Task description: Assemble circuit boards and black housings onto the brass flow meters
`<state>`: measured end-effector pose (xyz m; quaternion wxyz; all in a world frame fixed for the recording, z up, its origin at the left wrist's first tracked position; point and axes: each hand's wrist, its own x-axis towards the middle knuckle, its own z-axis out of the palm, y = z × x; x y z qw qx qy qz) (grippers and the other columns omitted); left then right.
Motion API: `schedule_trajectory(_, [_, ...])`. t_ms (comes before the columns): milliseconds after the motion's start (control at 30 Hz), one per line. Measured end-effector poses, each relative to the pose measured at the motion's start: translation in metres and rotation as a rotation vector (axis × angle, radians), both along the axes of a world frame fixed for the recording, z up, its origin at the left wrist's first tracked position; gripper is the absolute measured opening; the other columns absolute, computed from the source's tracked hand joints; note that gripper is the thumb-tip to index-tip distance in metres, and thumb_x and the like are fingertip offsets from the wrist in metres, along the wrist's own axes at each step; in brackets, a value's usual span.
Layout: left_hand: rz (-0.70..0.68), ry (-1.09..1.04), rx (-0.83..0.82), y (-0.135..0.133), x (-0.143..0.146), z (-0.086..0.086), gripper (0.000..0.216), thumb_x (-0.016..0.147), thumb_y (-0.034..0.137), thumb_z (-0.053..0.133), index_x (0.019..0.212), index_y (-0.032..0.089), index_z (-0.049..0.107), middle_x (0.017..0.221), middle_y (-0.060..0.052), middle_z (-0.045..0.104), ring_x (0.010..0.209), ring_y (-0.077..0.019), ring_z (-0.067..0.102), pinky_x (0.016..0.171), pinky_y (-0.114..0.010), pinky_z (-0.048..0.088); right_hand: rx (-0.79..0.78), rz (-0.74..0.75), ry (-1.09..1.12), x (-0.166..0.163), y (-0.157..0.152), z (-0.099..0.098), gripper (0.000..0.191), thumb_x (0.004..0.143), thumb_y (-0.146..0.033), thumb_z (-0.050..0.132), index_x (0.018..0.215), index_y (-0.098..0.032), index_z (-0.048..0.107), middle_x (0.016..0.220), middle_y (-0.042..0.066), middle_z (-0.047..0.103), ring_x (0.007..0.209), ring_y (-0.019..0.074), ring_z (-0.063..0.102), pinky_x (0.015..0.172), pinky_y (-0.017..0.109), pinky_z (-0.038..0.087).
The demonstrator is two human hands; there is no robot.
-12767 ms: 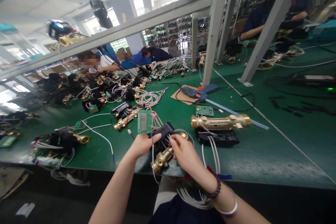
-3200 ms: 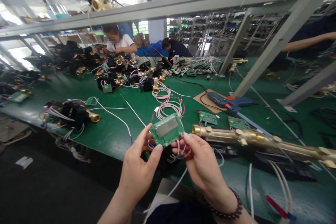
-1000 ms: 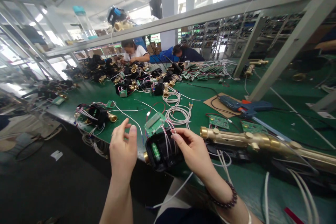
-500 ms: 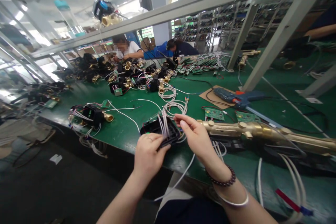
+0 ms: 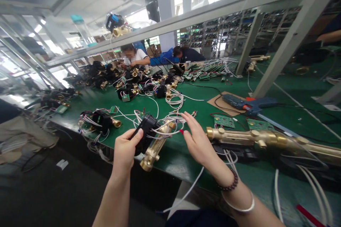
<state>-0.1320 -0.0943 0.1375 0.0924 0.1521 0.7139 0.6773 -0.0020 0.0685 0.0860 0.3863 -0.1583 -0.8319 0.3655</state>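
My left hand (image 5: 125, 149) is closed round a black plastic housing (image 5: 146, 133), thumb on its near face. The housing is tilted up on its side, and a brass pipe body (image 5: 156, 149) with a threaded end is joined to it, slanting above the bench edge. White cables (image 5: 162, 127) loop out of the housing across the pipe toward my right hand (image 5: 198, 142). That hand is open, fingers stretched out and thumb apart, beside the cables. A small red tag (image 5: 181, 132) shows at the thumb tip; whether the thumb touches it I cannot tell.
Another brass pipe assembly (image 5: 239, 136) lies to the right on the green bench (image 5: 191, 95). Behind it are circuit boards (image 5: 223, 121) and a blue glue gun (image 5: 237, 103). A wired black unit (image 5: 98, 120) sits left. Piled units and two people are beyond, under a metal shelf frame (image 5: 186, 26).
The black housing has been turned from open side up onto its side, bringing the brass pipe into view. My left hand has shifted left to its end; my right fingers have spread.
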Motion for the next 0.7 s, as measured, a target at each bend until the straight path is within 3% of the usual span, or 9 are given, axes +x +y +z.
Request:
schedule_trajectory(100, [0.001,0.01,0.003,-0.009,0.0,0.0,0.041,0.049,0.046,0.081,0.072,0.012,0.073,0.061,0.0,0.062,0.058,-0.0123,0.052,0.053,-0.022,0.039,0.029,0.101,-0.055,-0.009,0.008,-0.008,0.054,0.075,-0.009,0.038,0.126,-0.018,0.052,0.133,0.009,0.051,0.127,0.0215,0.042,0.107,0.045,0.034])
schedule_trajectory(167, [-0.003,0.002,0.004,-0.014,0.001,-0.001,0.041,0.048,0.046,0.081,0.071,0.012,0.073,0.061,0.0,0.062,0.058,-0.0127,0.052,0.054,-0.022,0.039,0.027,0.124,-0.084,-0.014,0.013,-0.011,0.033,0.08,-0.013,0.04,0.103,-0.018,0.064,0.107,0.009,0.066,0.105,0.0239,0.058,0.096,0.046,0.043])
schedule_trajectory(233, [-0.001,0.001,0.003,-0.018,0.001,-0.002,0.041,0.048,0.046,0.081,0.07,0.012,0.072,0.063,-0.001,0.063,0.059,-0.013,0.053,0.055,-0.023,0.04,0.015,0.074,-0.058,-0.013,0.013,-0.006,0.026,0.087,-0.02,0.039,0.087,-0.017,0.065,0.087,0.009,0.068,0.084,0.023,0.063,0.083,0.042,0.049])
schedule_trajectory(300, [0.02,0.023,0.003,-0.02,0.002,-0.004,0.04,0.049,0.045,0.08,0.07,0.013,0.072,0.064,-0.001,0.064,0.06,-0.0133,0.053,0.056,-0.023,0.04,0.04,0.0,0.049,-0.005,0.008,0.008,0.029,0.092,-0.023,0.036,0.09,-0.016,0.064,0.086,0.011,0.067,0.081,0.0221,0.062,0.077,0.037,0.05])
schedule_trajectory(367, [0.058,0.039,0.022,-0.02,0.003,-0.006,0.04,0.05,0.045,0.08,0.071,0.013,0.072,0.065,-0.001,0.065,0.062,-0.0136,0.054,0.058,-0.023,0.041,0.1,0.026,0.158,0.008,-0.003,0.026,0.029,0.095,-0.027,0.038,0.1,-0.016,0.064,0.093,0.011,0.066,0.085,0.021,0.062,0.076,0.033,0.048])
schedule_trajectory(467, [0.117,-0.01,0.097,-0.019,0.003,-0.009,0.044,0.047,0.047,0.081,0.073,0.012,0.073,0.065,-0.002,0.065,0.061,-0.0136,0.054,0.059,-0.024,0.042,0.07,0.406,0.059,0.026,-0.022,0.046,0.039,0.096,-0.04,0.037,0.087,-0.018,0.067,0.082,0.007,0.067,0.073,0.0171,0.062,0.065,0.027,0.048])
schedule_trajectory(533, [0.147,-0.043,0.149,-0.018,0.002,-0.01,0.046,0.045,0.048,0.082,0.073,0.012,0.073,0.065,-0.002,0.065,0.06,-0.0135,0.054,0.059,-0.025,0.043,-0.137,0.549,-0.079,0.03,-0.029,0.046,0.054,0.096,-0.049,0.03,0.071,-0.017,0.065,0.071,0.006,0.065,0.062,0.0153,0.061,0.057,0.026,0.048])
schedule_trajectory(633, [0.147,-0.038,0.187,-0.019,0.004,-0.012,0.046,0.047,0.047,0.081,0.074,0.012,0.073,0.066,-0.002,0.065,0.061,-0.0132,0.054,0.06,-0.025,0.043,-0.466,0.265,-0.092,0.021,-0.028,0.034,0.049,0.088,-0.056,0.038,0.072,-0.016,0.062,0.069,0.006,0.063,0.058,0.0167,0.061,0.05,0.026,0.051])
schedule_trajectory(700, [0.122,-0.021,0.187,-0.021,0.008,-0.013,0.043,0.051,0.047,0.08,0.075,0.012,0.072,0.066,-0.002,0.065,0.06,-0.0129,0.054,0.059,-0.024,0.043,-0.543,0.123,-0.042,0.011,-0.026,0.026,0.04,0.081,-0.054,0.05,0.086,-0.016,0.062,0.079,0.007,0.063,0.064,0.0183,0.063,0.051,0.028,0.053])
